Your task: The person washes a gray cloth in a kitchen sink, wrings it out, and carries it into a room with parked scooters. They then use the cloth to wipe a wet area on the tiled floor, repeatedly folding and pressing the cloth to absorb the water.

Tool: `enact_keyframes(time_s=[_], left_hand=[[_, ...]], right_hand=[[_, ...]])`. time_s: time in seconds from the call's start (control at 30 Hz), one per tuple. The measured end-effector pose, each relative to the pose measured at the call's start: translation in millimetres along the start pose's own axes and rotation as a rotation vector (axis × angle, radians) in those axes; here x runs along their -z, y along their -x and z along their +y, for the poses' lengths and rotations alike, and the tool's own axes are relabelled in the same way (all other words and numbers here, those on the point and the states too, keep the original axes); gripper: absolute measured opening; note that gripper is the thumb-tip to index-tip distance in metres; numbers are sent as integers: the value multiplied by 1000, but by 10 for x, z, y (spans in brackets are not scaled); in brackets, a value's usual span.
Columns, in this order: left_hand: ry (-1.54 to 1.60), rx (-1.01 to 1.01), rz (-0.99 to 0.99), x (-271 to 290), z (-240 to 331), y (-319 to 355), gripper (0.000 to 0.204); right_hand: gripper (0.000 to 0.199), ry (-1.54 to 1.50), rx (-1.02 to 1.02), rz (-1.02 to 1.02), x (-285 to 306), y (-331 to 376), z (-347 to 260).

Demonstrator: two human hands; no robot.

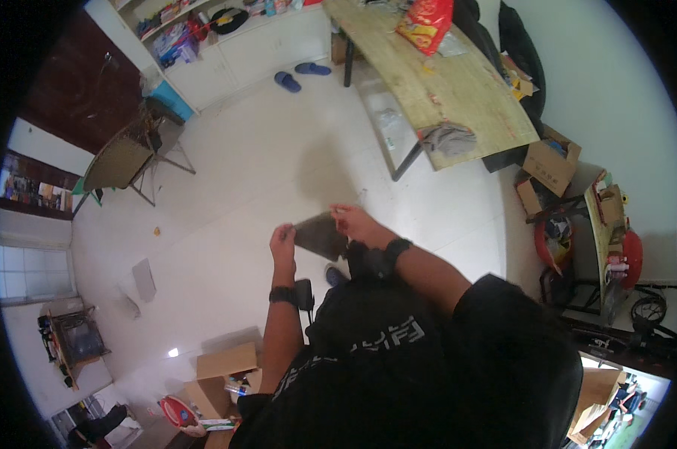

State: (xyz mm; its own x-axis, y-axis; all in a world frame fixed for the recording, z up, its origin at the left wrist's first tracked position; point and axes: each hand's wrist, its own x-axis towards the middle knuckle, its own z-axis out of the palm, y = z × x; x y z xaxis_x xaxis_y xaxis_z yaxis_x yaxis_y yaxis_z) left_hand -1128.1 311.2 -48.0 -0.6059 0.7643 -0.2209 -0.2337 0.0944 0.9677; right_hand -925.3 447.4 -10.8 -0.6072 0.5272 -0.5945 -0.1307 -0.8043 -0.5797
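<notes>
Much of the room is taken up by a pale floor (226, 172), on which a long wooden table (488, 97) is set. Beyond the far end of the table, to its left, a white cabinet (260, 49) is placed along the wall. A dark brown door (84, 82) is seen well to the left of the table. Just right of the table's near end, a cardboard box (552, 163) is propped. On the table itself, toward its far end, a red bag (426, 28) is laid.

A dark sheet (320, 236), whose material cannot be told, is held up in the air on the near side of the table, well apart from it and to its left. By the near left corner of the table, a crumpled grey cloth (449, 139) is left on top. The sheet's upper right part is gripped by the right hand (355, 223), with the fingers bent and nearly closed. Its left corner is pinched by the left hand (282, 238), with the fingers curled closed. Smallest, two blue slippers (287, 81) are found on the floor left of the table.
</notes>
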Motion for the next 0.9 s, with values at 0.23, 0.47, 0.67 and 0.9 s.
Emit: enact_keyframes(time_s=[0.23,0.47,0.67,0.9], left_hand=[[32,-24,-91,1255,567,-1511,21],[-279,221,5,2788,895,-2597,25],[362,540,-152,4203,1165,-3025,37],[360,453,-132,5696,920,-3510,39]], right_hand=[[19,-116,73,-23,-1052,-1825,-8],[8,-496,-176,5,-2694,-3474,476],[9,-252,-116,-113,-3804,-4250,899],[37,-80,-114,27,-5146,-4677,1562]])
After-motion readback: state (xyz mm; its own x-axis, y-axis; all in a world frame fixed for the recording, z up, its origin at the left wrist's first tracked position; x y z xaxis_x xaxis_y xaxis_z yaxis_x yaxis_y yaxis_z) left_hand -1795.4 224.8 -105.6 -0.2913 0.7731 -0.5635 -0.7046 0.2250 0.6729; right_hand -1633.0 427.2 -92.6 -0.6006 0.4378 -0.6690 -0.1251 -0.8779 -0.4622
